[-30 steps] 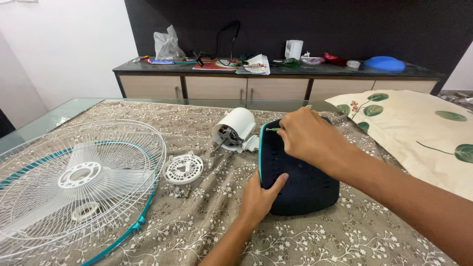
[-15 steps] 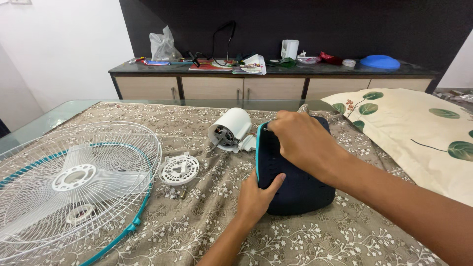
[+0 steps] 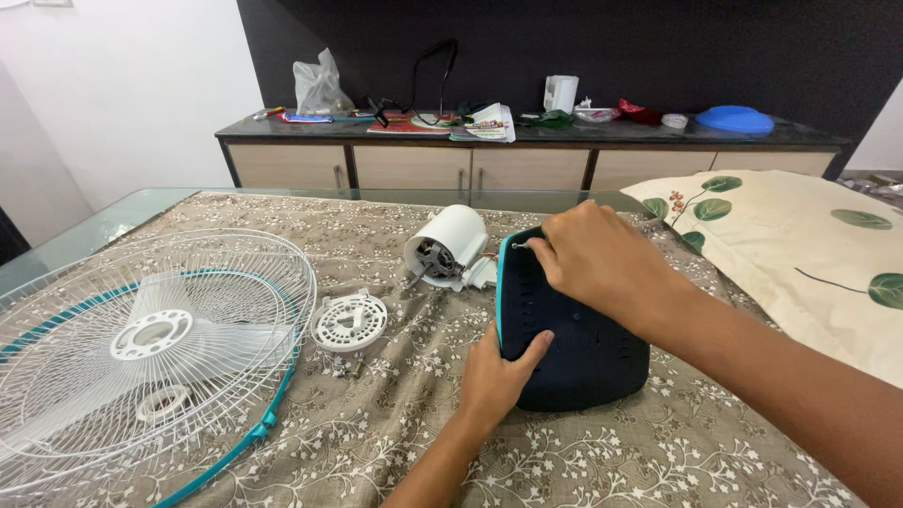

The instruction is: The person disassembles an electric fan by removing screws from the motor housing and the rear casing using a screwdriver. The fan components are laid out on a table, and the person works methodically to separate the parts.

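Observation:
A dark navy fan base [image 3: 574,353] with a teal edge lies upside down on the patterned tablecloth. My left hand [image 3: 497,376] grips its near left edge, thumb on top. My right hand [image 3: 602,268] rests on the base's far end, fingers pinched around a small metal piece at the teal rim. Just beyond the base lies the white fan motor housing [image 3: 450,243]. A round white slotted plate [image 3: 349,321] lies to the left, with a few small screws [image 3: 344,365] beside it.
White wire fan guards with a teal rim and translucent blades [image 3: 141,348] fill the left of the table. A leaf-print pillow [image 3: 809,245] lies at the right. A cluttered sideboard [image 3: 527,150] stands against the dark back wall. The glass table edge [image 3: 103,221] shows far left.
The view has shifted slightly. My right hand has moved a little along the base's far rim; my left hand keeps its grip on the near edge.

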